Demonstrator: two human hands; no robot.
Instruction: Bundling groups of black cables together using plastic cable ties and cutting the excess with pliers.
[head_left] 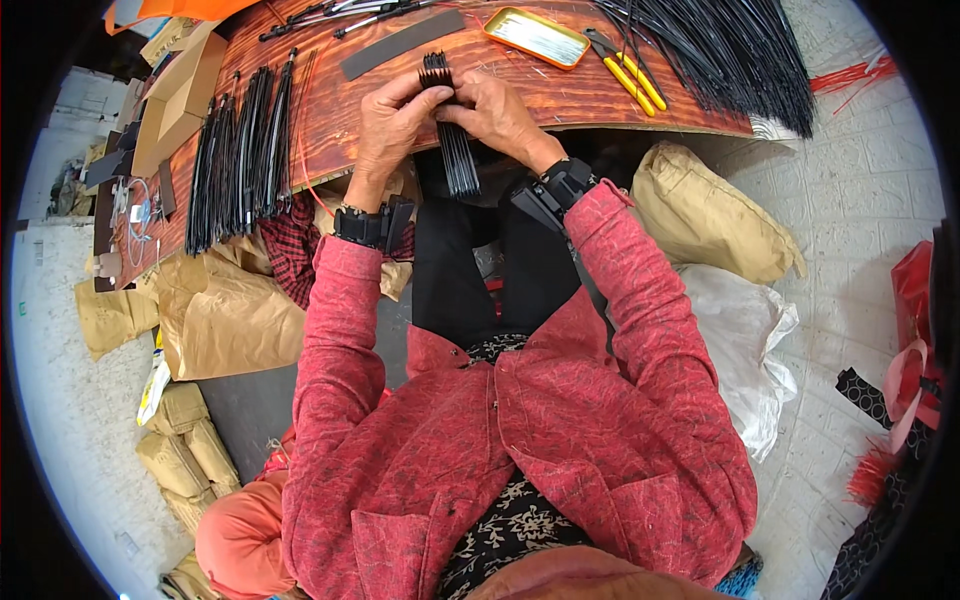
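Observation:
Over the table's near edge, my left hand (393, 122) and my right hand (493, 112) are closed on one bundle of thin black rods (458, 165). Their fingers grip it near its upper end, thumbs towards each other. The lower part of the bundle hangs down past the edge. Just beyond my left hand lies a flat dark grey strip (403, 45). Pliers with yellow handles (632, 80) rest on the table to the right of my right hand, beside a shallow yellow-rimmed tin (537, 38) whose small contents I cannot make out.
The wooden table (345, 110) carries several bundles of black rods (240, 150) at left and a large pile (725, 55) at right. An open cardboard box (182, 105) stands far left. Below are a tan sack (710, 215), a white plastic bag (740, 345) and brown paper (235, 315).

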